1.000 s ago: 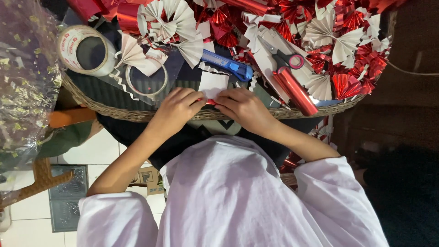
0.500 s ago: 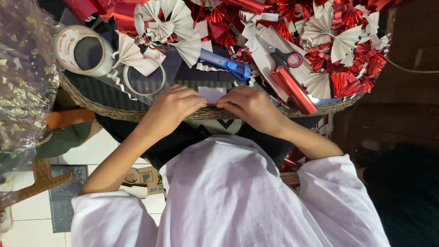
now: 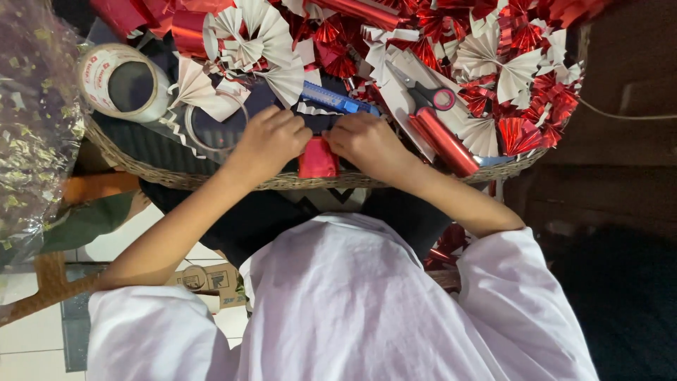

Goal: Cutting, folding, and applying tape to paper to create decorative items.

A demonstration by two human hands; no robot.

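Seen from the head camera, a person in a pale long-sleeved top bends over a shallow wicker tray (image 3: 176, 176) crowded with craft paper. The left hand (image 3: 271, 141) and the right hand (image 3: 367, 141) meet at the near edge of the tray, both curled narrow with the fingers (image 3: 282, 121) tucked down, pinching a small piece of shiny red foil paper (image 3: 317, 159) that shows between and just below the two hands. How far the paper runs under the palms cannot be told.

Just beyond the knuckles lies a blue utility knife (image 3: 335, 99), slanting away from the right hand. Farther out on the right hand's side sit scissors with a pink-trimmed handle (image 3: 423, 92) and, beside them, a roll of red foil (image 3: 444, 141) pointing toward the tray's near rim. Pleated red and white paper fans (image 3: 515, 70) fill the far side of the tray. Out past the left hand rests a roll of clear packing tape (image 3: 123, 81), with a slimmer tape ring (image 3: 215, 127) close to that hand's wrist side. A sheet of gold-flecked cellophane (image 3: 32, 127) hangs at the far left, well apart from both hands.
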